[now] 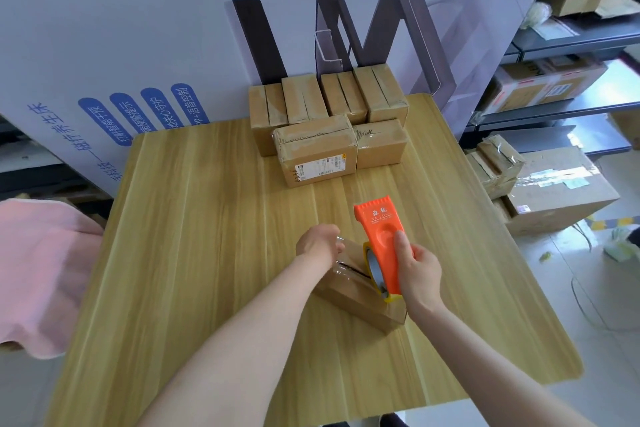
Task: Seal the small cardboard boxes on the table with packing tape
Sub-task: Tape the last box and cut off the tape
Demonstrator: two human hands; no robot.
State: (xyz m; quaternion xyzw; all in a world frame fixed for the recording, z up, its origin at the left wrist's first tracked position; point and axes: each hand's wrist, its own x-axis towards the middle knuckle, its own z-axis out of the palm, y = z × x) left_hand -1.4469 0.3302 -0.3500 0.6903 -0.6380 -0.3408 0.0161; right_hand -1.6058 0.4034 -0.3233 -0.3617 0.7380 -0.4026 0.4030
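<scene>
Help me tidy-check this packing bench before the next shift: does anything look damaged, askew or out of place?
On the table, the stack's front box has ragged, wrinkled tape across its top. On the floor at the right lie crumpled litter and a small green scrap.

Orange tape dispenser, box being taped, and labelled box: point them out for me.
orange tape dispenser (381, 236), head view, on its flat orange body.
box being taped (353, 302), head view, on its near side face.
labelled box (320, 168), head view, on its white label.
</scene>
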